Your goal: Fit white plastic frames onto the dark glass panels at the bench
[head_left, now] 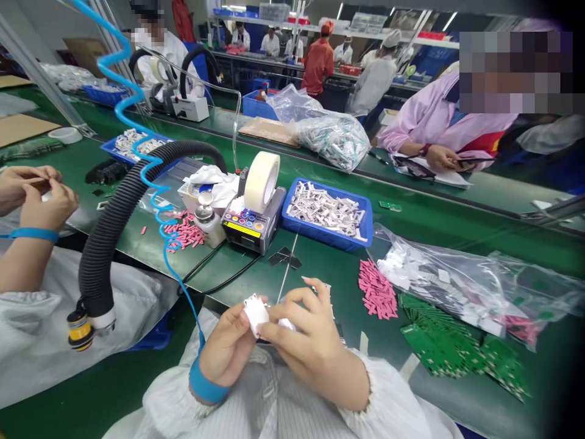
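My left hand wears a blue wrist strap and pinches a small flat white piece with notched edges, held just over the table's front edge. My right hand meets it from the other side, thumb and fingertips closed on the piece's right edge, other fingers raised and bent. Another small white bit shows under its curled fingers; whether it is held cannot be made out. Beyond the hands lie several dark square pieces.
A tape dispenser stands behind a blue tray of white parts. To the right are pink strips, green circuit boards and a plastic bag. A black hose and coiled blue cord hang left, near a co-worker's hands.
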### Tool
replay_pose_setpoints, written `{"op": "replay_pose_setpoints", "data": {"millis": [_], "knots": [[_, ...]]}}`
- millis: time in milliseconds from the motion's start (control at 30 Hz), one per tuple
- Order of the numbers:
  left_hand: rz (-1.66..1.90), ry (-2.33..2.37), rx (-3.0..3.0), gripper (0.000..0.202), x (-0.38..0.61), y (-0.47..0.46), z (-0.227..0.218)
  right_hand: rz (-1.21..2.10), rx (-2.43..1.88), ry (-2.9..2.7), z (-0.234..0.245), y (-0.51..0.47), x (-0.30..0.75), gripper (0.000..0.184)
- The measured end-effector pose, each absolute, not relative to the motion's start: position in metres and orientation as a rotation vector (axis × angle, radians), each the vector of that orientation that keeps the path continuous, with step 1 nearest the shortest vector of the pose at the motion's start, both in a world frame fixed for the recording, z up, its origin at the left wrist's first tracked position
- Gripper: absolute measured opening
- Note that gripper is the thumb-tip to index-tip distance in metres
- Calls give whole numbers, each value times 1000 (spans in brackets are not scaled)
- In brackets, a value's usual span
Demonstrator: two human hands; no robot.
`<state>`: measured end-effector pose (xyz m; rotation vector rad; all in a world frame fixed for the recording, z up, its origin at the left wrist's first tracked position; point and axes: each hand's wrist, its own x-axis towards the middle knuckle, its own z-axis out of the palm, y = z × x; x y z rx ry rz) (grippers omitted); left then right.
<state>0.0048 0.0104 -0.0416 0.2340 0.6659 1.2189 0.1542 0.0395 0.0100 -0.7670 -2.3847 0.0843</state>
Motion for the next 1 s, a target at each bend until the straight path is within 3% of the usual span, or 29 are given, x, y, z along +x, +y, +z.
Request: {"op": "replay_pose_setpoints", "data": {"millis": [67,200,300,500,667,767,900,1000], "knots": [[1264,650,155,31,0,9,-43,212,-793,-2334,1,40,148,16],[1336,621,97,30,-2,6,-48,381,-965,-2091,-12,39,131,37],[1353,651,174,33,-6,5,-47,425,-1023,-2006,-11,40,119,19],[1381,1190,1044,37,-44,7,-28,544,-960,-2190,-1,51,120,11],[1105,1119,1465,31,-67,0,-26,591,-958,-2411,4,52,117,10],[1008,1193,1721,36,-74,-7,-38,869,-969,-2343,1,53,105,11],[1108,1378,1284,23,-88,-16,-74,1631,-1148,-1455,-24,71,84,22],[1391,1195,407,20,-112,-23,-105,1684,-1290,-872,-50,94,71,31]]}}
